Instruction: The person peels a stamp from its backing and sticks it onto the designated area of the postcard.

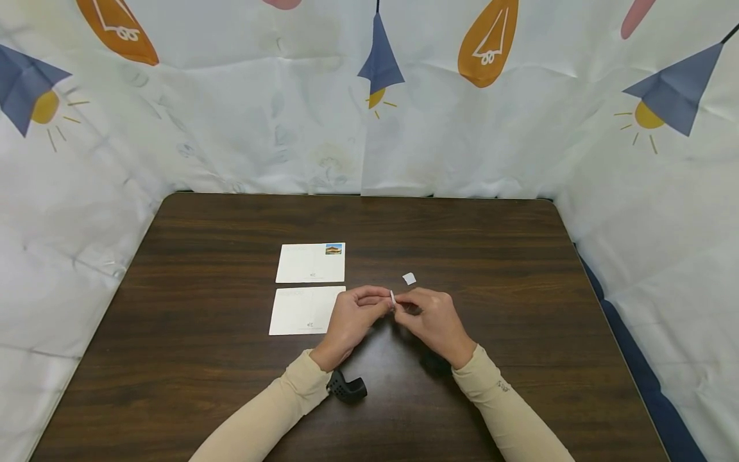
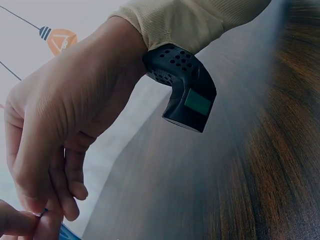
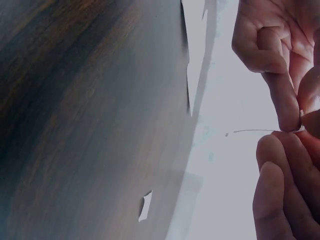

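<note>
Slip [image 1: 393, 299] btwn L grip [image 1: 355, 316], R grip [image 1: 434, 319]

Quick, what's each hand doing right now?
Left hand: closed, pinching a small white slip.
Right hand: closed, pinching the same white slip.

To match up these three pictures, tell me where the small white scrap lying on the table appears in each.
Head: the small white scrap lies slightly right of and below centre, just beyond the right hand.
Left wrist: not in it.
Right wrist: near the bottom, left of centre.
Shared landmark: the right hand, large at left in left wrist, lower right in right wrist.
</note>
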Tool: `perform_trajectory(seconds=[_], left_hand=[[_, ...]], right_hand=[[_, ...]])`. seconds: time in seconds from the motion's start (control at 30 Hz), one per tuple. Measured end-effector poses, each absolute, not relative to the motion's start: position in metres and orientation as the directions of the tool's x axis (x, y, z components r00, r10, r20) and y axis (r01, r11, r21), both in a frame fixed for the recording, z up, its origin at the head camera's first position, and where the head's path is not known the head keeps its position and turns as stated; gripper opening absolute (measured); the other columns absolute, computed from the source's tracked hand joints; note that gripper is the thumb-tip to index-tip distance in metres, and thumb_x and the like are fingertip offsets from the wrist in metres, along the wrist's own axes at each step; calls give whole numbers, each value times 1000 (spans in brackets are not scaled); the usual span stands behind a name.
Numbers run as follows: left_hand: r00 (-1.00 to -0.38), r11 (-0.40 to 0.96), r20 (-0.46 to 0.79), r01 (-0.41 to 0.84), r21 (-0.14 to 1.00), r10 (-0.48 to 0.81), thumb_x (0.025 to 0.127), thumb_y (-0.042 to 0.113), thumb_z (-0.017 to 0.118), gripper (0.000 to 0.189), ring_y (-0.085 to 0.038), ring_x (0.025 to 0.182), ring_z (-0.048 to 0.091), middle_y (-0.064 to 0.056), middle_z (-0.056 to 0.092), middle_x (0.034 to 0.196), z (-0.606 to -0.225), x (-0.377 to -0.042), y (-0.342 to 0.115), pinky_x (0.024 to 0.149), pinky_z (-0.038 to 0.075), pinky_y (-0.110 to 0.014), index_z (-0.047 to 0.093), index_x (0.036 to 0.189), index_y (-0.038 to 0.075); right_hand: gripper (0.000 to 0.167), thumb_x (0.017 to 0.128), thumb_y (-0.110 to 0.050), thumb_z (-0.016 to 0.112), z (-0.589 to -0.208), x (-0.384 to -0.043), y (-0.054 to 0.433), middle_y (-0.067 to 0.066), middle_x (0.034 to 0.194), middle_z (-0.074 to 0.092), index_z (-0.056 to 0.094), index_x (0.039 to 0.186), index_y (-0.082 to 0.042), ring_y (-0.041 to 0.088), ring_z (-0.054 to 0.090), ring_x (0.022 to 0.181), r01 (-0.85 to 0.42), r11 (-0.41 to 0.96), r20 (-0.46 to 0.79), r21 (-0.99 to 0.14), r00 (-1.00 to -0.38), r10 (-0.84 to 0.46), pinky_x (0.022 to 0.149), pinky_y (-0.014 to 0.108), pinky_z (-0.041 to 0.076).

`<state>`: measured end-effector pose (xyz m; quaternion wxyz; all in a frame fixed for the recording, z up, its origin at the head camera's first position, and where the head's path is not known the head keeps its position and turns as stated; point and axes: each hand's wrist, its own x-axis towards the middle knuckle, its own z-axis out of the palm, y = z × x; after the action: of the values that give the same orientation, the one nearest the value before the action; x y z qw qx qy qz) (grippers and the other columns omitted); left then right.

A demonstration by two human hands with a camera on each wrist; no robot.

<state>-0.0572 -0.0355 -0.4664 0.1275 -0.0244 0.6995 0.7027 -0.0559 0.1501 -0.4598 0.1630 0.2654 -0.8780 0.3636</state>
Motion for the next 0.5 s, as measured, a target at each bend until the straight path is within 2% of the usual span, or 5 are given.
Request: perform_trajectory(seconds=[0.2, 0.5], left_hand=[[-969, 15, -195, -195, 981, 152, 90, 10, 78, 17, -4, 84, 74, -13, 81, 96, -468, -57, -35, 71, 57, -20, 78, 106, 4], [-971, 29, -182, -180, 983, 158, 91, 10, 77, 17, -5, 85, 76, -15, 81, 98, -470, -57, -35, 71, 58, -22, 78, 106, 4]], right_hand=[[16, 78, 5, 80, -460, -55, 149, 0, 80, 77, 82, 90, -5, 6, 67, 65, -591, 616, 487, -520, -798, -354, 59, 21, 58], [16, 77, 5, 79, -461, -55, 150, 4, 82, 79, 82, 90, -5, 7, 68, 64, -593, 633, 484, -497, -795, -366, 60, 20, 58]])
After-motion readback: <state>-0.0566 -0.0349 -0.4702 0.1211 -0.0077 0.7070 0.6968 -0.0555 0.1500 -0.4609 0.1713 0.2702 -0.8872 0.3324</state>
